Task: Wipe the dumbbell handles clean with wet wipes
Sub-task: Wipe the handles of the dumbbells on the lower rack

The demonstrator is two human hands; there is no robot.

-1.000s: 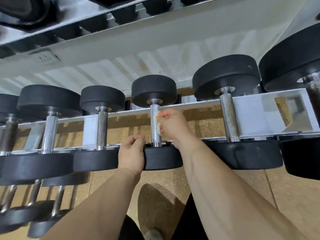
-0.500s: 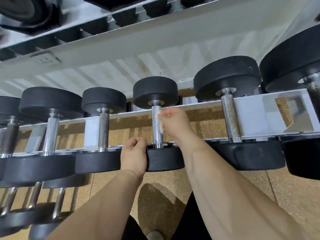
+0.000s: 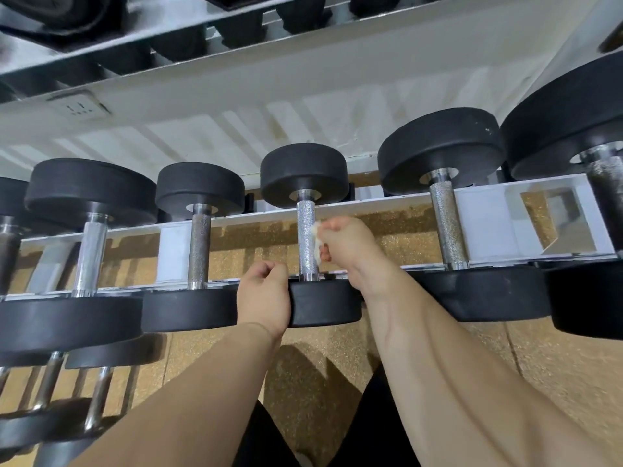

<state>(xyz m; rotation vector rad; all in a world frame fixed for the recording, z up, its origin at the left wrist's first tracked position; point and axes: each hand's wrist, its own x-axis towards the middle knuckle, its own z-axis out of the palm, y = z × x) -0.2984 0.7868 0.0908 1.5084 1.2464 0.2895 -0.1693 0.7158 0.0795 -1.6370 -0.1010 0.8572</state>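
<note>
Head view, one item in work. Dumbbell, black round heads, knurled steel handle, lying across the two white rails of the rack, third from the left in a row of similar dumbbells. Wet wipe, small, white, crumpled, touching the right side of the handle at about mid-length. Right hand: forearm extended forward from the lower right, wrist bent inward, fingers curled and pinching the wipe against the handle. Left hand: forearm extended from the lower left, back of the hand toward the camera, fingers hooked over the upper left edge of the near head and gripping it. Neighbours: a smaller dumbbell just beside on the left, a larger dumbbell on the right. Lower tier of dumbbells partly seen at the bottom left. Speckled tan floor beneath.
</note>
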